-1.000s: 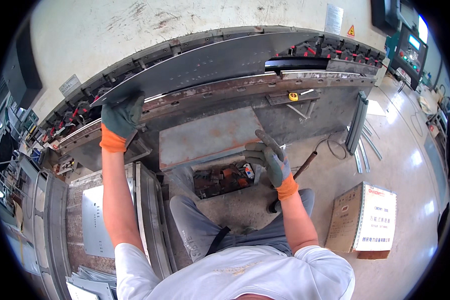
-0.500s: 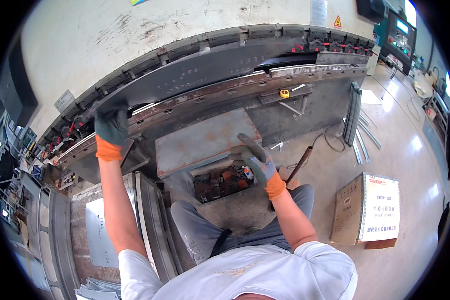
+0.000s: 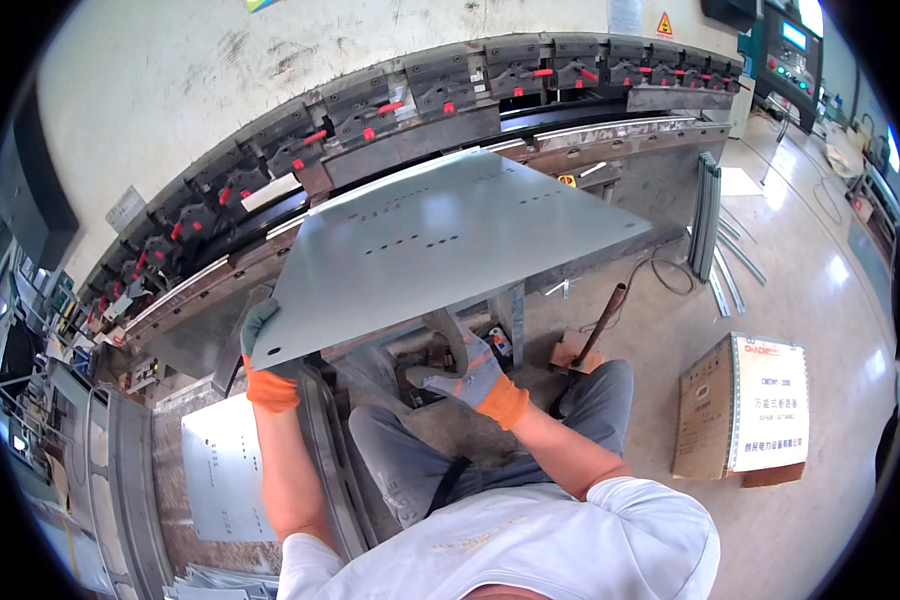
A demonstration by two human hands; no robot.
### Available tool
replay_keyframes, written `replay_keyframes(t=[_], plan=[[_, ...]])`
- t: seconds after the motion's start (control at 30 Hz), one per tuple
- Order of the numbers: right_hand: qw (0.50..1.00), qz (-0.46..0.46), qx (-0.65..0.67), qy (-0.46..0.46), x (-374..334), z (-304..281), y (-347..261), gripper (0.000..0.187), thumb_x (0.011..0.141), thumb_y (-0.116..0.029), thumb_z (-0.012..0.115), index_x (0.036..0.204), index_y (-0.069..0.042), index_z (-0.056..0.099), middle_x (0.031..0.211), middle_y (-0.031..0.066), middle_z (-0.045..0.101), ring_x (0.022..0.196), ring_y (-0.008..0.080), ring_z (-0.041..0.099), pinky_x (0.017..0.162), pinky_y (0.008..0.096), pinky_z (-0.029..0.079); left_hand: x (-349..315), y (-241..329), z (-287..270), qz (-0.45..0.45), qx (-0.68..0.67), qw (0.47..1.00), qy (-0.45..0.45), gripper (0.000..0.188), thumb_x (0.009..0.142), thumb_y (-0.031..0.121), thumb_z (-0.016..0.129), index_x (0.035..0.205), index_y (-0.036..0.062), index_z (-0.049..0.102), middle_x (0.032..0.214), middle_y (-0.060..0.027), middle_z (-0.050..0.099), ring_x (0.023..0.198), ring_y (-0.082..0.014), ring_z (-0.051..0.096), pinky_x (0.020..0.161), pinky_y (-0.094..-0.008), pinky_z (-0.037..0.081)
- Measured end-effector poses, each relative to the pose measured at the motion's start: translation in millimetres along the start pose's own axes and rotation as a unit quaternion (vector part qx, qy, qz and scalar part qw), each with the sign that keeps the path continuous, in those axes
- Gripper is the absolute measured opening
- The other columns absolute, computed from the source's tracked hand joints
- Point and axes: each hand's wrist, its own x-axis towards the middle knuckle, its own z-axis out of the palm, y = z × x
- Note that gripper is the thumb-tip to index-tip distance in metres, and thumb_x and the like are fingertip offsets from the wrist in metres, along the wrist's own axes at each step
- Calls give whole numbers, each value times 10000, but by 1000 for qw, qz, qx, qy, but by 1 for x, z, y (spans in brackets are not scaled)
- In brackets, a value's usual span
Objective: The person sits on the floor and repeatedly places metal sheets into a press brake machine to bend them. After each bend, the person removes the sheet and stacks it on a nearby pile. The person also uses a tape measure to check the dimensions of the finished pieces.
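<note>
A grey sheet metal panel (image 3: 420, 240) with rows of small punched holes lies tilted in front of the press brake (image 3: 410, 95). Its far edge is by the lower die, and its near edge reaches out toward me. Gloved in grey with an orange cuff, my left hand (image 3: 260, 330) grips the panel's near left corner, the fingers partly hidden by the sheet. My right hand (image 3: 465, 372), in a matching glove, is just below the near edge. Its thumb and fingers are spread apart with nothing between them; whether a fingertip touches the sheet I cannot tell.
Red-levered clamps (image 3: 368, 133) line the machine's upper beam. A second punched sheet (image 3: 215, 470) lies on a stand at left. At right are a cardboard box (image 3: 705, 410), upright metal strips (image 3: 705, 220) and a control panel (image 3: 792, 65). A rusty rod (image 3: 602, 325) stands near my right knee.
The panel has come out from the machine toward me and swung down to a flatter tilt. My left hand moved back with its corner; my right hand dropped lower and left.
</note>
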Motion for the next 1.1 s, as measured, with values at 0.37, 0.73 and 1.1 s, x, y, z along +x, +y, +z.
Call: replay_keyframes(t=[0.37,0.73,1.1], plan=[[973,-182,-133,37,-86,-81,8,635,910,-400,646,1373,-2,471,1269,170,588,1196,322,554,989,428,462,-160,-58,233,-294,-148,940,-91,406,966,316,613,1243,22,577,1161,-93,628,1062,-201,618,930,-361,513],[833,61,377,401,-142,-193,25,408,937,-190,558,1284,25,559,1221,154,626,1107,267,616,969,415,485,24,-183,143,-249,-131,956,-79,493,940,406,606,1261,34,564,1167,-112,663,1025,-248,680,821,-401,592],[808,60,484,330,-151,-210,65,663,826,-153,577,1450,-14,401,1416,149,497,1296,336,489,1116,545,360,-105,-121,86,-96,-205,972,64,444,892,35,628,1316,33,498,1209,-104,606,1113,-244,623,931,-368,530]])
